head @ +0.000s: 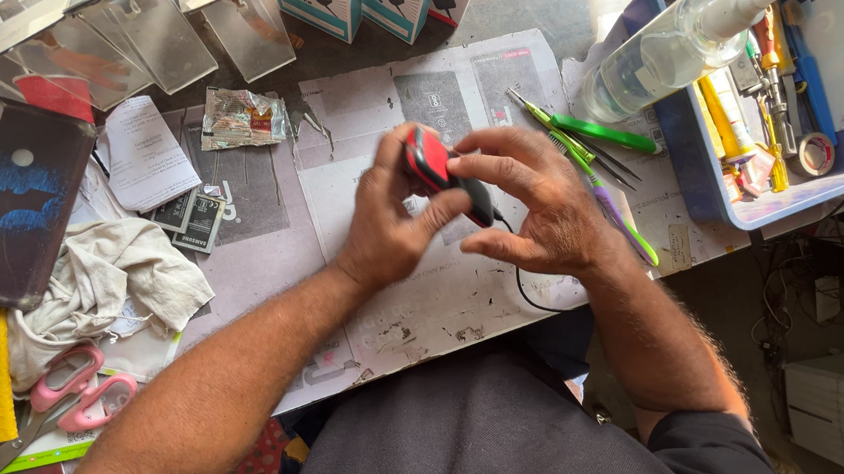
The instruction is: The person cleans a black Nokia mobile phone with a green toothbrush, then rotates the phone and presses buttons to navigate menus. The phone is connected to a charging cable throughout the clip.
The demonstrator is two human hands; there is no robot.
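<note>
A: So what's going on over the desk (pixel 398 319)?

B: Both hands are on a red and black mouse (pixel 442 170), held up above the desk. Left hand (pixel 391 224) clamps the red end, right hand (pixel 530 203) pinches the black end by its cable (pixel 525 289).

A: Step?

B: Looks like prying it apart. Next calls for a steady grip and gentle pull.

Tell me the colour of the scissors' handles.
Pink, on the scissors, seen in the head view.

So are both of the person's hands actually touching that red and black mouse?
Touching. The head view shows the left hand and right hand both wrapped around the red and black mouse, fingers pressed on its shell.
</note>
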